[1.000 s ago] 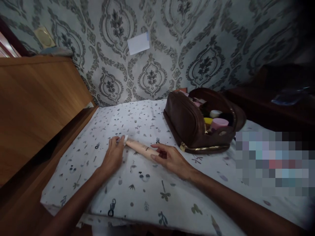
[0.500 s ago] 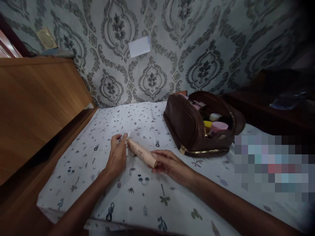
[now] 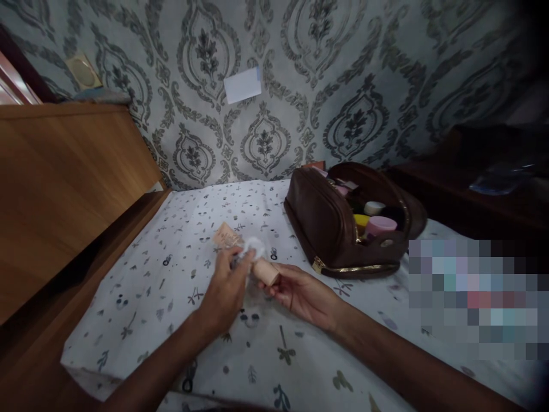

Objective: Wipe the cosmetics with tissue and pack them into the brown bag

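A peach-coloured squeeze tube [image 3: 226,236] lies slantwise between my hands, just above the patterned sheet. My right hand [image 3: 300,292] has its fingers closed round the tube's cap end. Pinched in my left hand [image 3: 225,286] is a white wad [image 3: 254,247], like a tissue or wipe, pressed against the middle of the tube. The left fingers and the wad are slightly blurred and cover part of the tube. Small print shows on the tube's flat far end.
An unzipped brown toiletry bag [image 3: 315,217] stands on the right, with a pink-lidded jar [image 3: 381,226] and other containers inside. The white printed sheet [image 3: 180,229] covers the surface. A wooden panel [image 3: 77,171] rises at left, and patterned wallpaper [image 3: 266,137] is behind.
My left hand has moved right with the white wad, from the tube's far end to its middle near the cap. My right hand stays at the cap end.
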The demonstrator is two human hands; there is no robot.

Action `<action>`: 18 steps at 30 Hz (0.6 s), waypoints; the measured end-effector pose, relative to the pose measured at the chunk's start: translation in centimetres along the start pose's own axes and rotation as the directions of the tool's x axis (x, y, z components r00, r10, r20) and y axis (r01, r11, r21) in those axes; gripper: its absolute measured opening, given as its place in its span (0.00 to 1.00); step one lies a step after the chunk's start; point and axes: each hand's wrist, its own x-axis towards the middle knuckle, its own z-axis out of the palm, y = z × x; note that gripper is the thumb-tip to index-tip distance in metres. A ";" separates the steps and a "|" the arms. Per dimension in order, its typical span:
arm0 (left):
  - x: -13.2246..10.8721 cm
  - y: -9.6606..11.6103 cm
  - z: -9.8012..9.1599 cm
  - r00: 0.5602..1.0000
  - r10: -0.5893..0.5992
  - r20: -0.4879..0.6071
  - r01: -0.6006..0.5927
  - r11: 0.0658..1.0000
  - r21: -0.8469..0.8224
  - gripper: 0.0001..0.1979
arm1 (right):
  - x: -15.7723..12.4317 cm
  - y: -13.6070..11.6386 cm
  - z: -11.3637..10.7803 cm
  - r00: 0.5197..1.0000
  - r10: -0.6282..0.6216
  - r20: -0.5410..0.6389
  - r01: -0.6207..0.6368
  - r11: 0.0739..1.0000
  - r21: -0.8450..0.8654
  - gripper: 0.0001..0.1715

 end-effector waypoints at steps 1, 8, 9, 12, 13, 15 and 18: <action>0.4 -1.1 -0.3 0.996 -0.080 -0.036 0.080 0.997 -0.006 0.21 | -0.1 0.0 0.0 1.000 0.015 0.006 -0.015 1.000 0.020 0.09; 3.6 -3.8 -1.1 0.640 -0.754 -0.149 0.480 0.544 -0.689 0.21 | 0.1 0.4 -0.6 0.986 0.001 0.168 -0.006 1.000 0.031 0.15; 3.9 -3.5 -0.9 0.606 -0.788 -0.106 0.457 0.455 -0.764 0.22 | 0.2 0.5 -0.7 0.982 -0.013 0.186 0.007 0.999 0.032 0.17; 4.7 -2.3 0.0 0.560 -0.829 -0.006 0.440 0.304 -0.845 0.24 | 0.3 0.7 -0.6 0.975 -0.052 0.218 0.049 0.999 0.019 0.20; 4.8 -1.8 0.3 0.543 -0.839 0.026 0.441 0.259 -0.860 0.25 | 0.3 0.7 -0.6 0.973 -0.061 0.221 0.060 0.998 0.011 0.21; 4.9 -0.6 0.7 0.524 -0.846 0.096 0.446 0.177 -0.877 0.26 | 0.4 0.7 -0.5 0.975 -0.083 0.204 0.085 0.996 0.002 0.23; 4.4 1.8 1.3 0.546 -0.813 0.202 0.470 0.098 -0.877 0.26 | 0.5 0.7 -0.5 0.981 -0.114 0.160 0.116 0.993 -0.005 0.26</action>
